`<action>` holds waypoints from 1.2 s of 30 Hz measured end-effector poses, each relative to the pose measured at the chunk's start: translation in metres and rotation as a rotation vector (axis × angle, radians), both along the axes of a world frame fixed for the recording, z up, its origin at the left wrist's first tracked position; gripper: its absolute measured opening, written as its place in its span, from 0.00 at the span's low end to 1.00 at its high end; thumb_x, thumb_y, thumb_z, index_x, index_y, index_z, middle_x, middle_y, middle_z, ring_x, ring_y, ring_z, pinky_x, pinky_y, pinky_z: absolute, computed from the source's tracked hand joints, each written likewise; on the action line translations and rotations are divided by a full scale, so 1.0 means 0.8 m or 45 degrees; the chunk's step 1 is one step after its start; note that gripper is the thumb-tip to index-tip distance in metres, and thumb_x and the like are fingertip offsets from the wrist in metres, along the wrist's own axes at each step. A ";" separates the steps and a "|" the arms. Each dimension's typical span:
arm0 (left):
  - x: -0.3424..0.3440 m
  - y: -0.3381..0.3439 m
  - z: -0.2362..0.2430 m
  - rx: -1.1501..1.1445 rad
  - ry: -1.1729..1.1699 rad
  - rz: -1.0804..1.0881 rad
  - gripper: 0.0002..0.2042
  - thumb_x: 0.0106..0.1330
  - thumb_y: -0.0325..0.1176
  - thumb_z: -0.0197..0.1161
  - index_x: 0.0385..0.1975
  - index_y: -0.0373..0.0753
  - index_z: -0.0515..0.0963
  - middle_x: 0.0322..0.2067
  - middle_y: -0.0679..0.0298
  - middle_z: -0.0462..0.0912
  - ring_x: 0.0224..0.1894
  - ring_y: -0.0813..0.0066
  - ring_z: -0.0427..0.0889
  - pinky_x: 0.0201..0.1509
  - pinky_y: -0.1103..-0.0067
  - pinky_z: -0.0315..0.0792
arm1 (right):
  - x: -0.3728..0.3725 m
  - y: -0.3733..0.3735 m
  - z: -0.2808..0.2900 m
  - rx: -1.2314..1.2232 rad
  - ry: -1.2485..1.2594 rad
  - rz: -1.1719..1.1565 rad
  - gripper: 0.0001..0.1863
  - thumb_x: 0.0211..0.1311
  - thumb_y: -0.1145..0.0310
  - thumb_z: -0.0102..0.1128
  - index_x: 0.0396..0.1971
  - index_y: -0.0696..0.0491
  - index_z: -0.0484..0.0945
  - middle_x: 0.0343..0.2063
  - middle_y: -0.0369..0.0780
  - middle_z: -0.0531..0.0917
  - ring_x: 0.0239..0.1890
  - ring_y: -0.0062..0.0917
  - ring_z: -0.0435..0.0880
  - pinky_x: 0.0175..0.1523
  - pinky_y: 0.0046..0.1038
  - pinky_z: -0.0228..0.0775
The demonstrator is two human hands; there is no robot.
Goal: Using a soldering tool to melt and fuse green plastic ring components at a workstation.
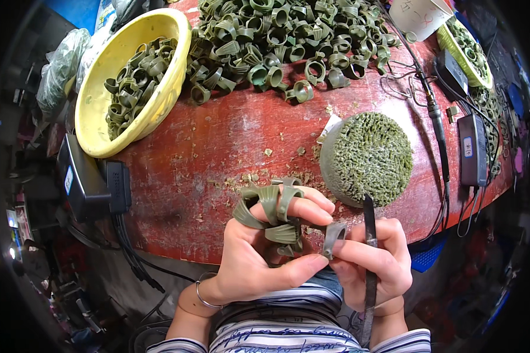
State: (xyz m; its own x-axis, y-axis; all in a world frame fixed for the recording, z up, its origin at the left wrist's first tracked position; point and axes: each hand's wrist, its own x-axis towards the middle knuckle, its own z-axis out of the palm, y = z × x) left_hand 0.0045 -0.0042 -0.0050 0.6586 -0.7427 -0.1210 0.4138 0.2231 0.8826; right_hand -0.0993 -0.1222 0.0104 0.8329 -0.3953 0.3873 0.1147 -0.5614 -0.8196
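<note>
While the left hand point(247, 262), wearing green rings point(269, 203), holds a grey ring point(330, 236), the right hand point(386, 265) touches that ring's right side, grasping a near-to-far dark flat tool point(369, 220).

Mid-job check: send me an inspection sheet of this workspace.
Surface: red table, crumbs scattered about.
Job's things: heaped green rings; round green block with a rough top; yellow basket holding more rings.
Clutter: white cup at far right; plastic bag left of the basket; black boxes at both sides.
Grips: left grip has rings on its fingers; right grip holds a dark flat tool; both meet at a grey-green ring.
Cables: dark cables along the right side, others hanging at the left.
Surroundings: blue perforated object below the table's right edge; much else too dark to tell.
Other people: nothing seen.
</note>
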 end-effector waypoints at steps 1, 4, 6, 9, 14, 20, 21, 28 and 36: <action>0.002 0.000 -0.002 -0.001 0.000 0.001 0.18 0.40 0.27 0.67 0.35 0.35 0.73 0.39 0.55 0.72 0.40 0.67 0.76 0.44 0.75 0.71 | 0.000 0.000 -0.002 -0.001 0.000 0.001 0.19 0.37 0.82 0.69 0.34 0.53 0.80 0.25 0.37 0.73 0.22 0.20 0.73 0.24 0.18 0.66; 0.005 0.000 -0.004 0.074 -0.252 -0.002 0.18 0.40 0.32 0.70 0.33 0.34 0.76 0.40 0.54 0.74 0.44 0.67 0.73 0.47 0.74 0.67 | 0.001 0.002 -0.004 0.044 -0.008 -0.037 0.18 0.38 0.82 0.68 0.34 0.53 0.80 0.25 0.38 0.74 0.22 0.20 0.74 0.25 0.18 0.67; 0.012 0.002 -0.004 0.056 -0.375 -0.050 0.18 0.43 0.28 0.69 0.36 0.35 0.76 0.41 0.56 0.74 0.45 0.69 0.72 0.48 0.76 0.67 | 0.002 0.001 -0.005 0.061 -0.017 -0.045 0.17 0.39 0.81 0.69 0.34 0.53 0.80 0.25 0.39 0.75 0.24 0.21 0.75 0.27 0.18 0.69; 0.014 0.002 -0.003 0.059 -0.522 -0.093 0.18 0.45 0.25 0.69 0.38 0.35 0.76 0.42 0.58 0.74 0.45 0.72 0.72 0.49 0.78 0.66 | 0.002 0.000 -0.005 0.044 -0.028 -0.065 0.14 0.41 0.80 0.68 0.33 0.54 0.80 0.25 0.39 0.76 0.25 0.21 0.76 0.29 0.19 0.70; 0.007 0.000 0.006 0.165 -0.450 0.000 0.19 0.40 0.32 0.72 0.34 0.34 0.77 0.39 0.55 0.76 0.43 0.66 0.73 0.48 0.73 0.66 | 0.000 0.001 -0.008 0.046 -0.035 -0.057 0.10 0.46 0.78 0.66 0.32 0.55 0.79 0.25 0.39 0.76 0.25 0.22 0.76 0.30 0.20 0.70; 0.012 0.002 -0.004 0.105 -0.521 -0.010 0.18 0.41 0.30 0.71 0.34 0.33 0.77 0.38 0.55 0.76 0.43 0.66 0.74 0.48 0.73 0.66 | -0.005 0.004 -0.012 0.182 0.040 -0.056 0.09 0.50 0.76 0.63 0.32 0.56 0.76 0.26 0.41 0.76 0.26 0.24 0.77 0.30 0.21 0.70; 0.014 0.004 -0.006 0.077 -0.546 -0.039 0.17 0.44 0.27 0.70 0.36 0.34 0.76 0.39 0.57 0.76 0.43 0.69 0.74 0.48 0.75 0.66 | -0.005 0.004 -0.013 0.218 0.040 -0.056 0.09 0.50 0.76 0.63 0.33 0.57 0.76 0.27 0.42 0.76 0.26 0.24 0.77 0.30 0.21 0.70; 0.013 -0.003 -0.002 0.063 -0.600 -0.063 0.17 0.45 0.24 0.70 0.37 0.34 0.76 0.39 0.59 0.77 0.43 0.70 0.75 0.48 0.76 0.68 | -0.001 -0.003 -0.010 0.148 -0.020 -0.014 0.09 0.49 0.77 0.63 0.32 0.58 0.76 0.26 0.43 0.76 0.25 0.25 0.77 0.29 0.21 0.70; 0.004 -0.007 -0.005 0.021 -0.172 0.086 0.15 0.45 0.19 0.68 0.35 0.33 0.78 0.39 0.60 0.77 0.35 0.79 0.76 0.37 0.83 0.71 | 0.001 -0.087 0.003 -0.083 -0.046 -0.542 0.11 0.64 0.74 0.44 0.29 0.64 0.74 0.27 0.46 0.81 0.23 0.23 0.79 0.29 0.21 0.69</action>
